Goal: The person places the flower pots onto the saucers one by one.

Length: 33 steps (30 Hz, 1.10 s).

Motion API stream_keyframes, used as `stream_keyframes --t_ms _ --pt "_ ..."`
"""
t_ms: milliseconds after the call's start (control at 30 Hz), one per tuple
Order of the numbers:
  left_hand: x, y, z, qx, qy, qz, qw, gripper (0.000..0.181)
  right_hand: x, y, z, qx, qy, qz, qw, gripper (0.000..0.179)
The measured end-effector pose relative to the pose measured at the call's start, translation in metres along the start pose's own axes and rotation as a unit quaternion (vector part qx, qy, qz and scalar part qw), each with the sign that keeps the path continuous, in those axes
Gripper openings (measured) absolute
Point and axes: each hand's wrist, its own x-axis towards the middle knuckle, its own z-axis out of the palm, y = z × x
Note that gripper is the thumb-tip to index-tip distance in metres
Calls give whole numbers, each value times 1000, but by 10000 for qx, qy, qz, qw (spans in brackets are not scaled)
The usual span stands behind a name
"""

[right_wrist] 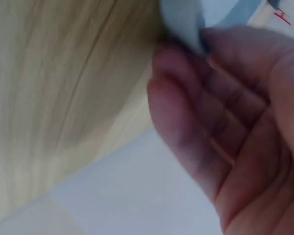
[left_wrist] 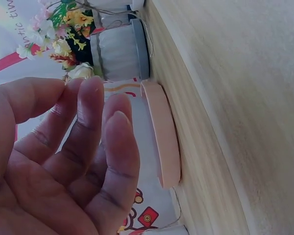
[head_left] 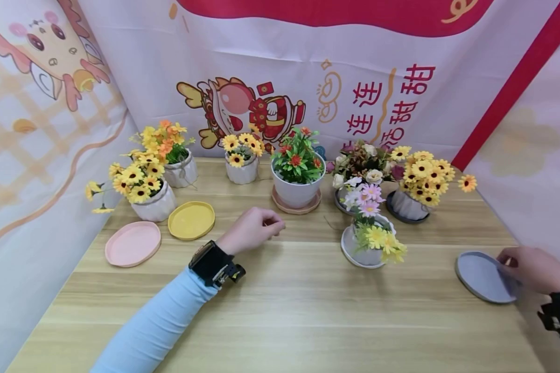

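You've got the gray saucer (head_left: 480,277) by the rim in your right hand (head_left: 536,267): thumb on one side, fingers on the other, narrow pinch. It's far right of the red-flowered white pot (head_left: 296,189) and nearer to you. Can't tell if its underside touches the wooden table (head_left: 284,326); the right wrist view is blurred. Rim hold makes sense, I'd judge: a flat, shallow dish offers a thin edge, and pinching there keeps your palm off its face.

Your left hand (head_left: 251,230) has nothing visible in it: fingers loosely bent, thumb close to the fingertips, small gap. It's just left of the white pot, on your side of it, likely idle since one hand manages a dish this light.

The white pot sits on a terracotta-pink saucer (head_left: 303,210). Right of it, the daisy pot (head_left: 361,248) stands on a pale gray saucer (head_left: 350,254) and the sunflower pot (head_left: 410,206) on a dark saucer (head_left: 396,211), probably to catch drips and guard the wood. Left of the white pot, nearer you: a yellow saucer (head_left: 192,221), then a pink saucer (head_left: 133,244) farther out, both bare, lying flat near a black-eyed yellow flower pot (head_left: 156,206) that shows no saucer beneath.
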Motion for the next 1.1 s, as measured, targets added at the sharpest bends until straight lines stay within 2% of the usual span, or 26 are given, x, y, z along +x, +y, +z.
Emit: stream_keyframes --t_ms 167,267,433,600,733,833,967,1100 --pt "0 4 2 -90 -74 47 9999 21 -14 -15 -1 695 -403 -87 9967 25" --pt "-2 8 5 -202 -154 109 9996 20 -26 -31 -3 867 -272 -55 9958 34" --pt "-7 20 12 -428 -348 196 9983 19 -47 -68 -2 1165 76 -313 9927 37" --pt "-12 33 23 -610 -669 243 9956 21 -59 -110 -2 1740 -160 -564 9830 40" --pt "-17 44 31 -897 -1016 71 9907 25 -60 -144 2 2406 -391 -896 9657 43" --pt "-20 47 36 -1111 -1235 -71 9861 29 -58 -171 7 2719 -405 -1078 9554 44" --pt "-22 49 38 -1239 -1477 -197 9810 33 -51 -208 16 2859 -216 -974 9531 43" --pt "-21 46 33 -1160 -1686 -290 9784 36 -44 -245 25 3082 -10 -964 9464 38"
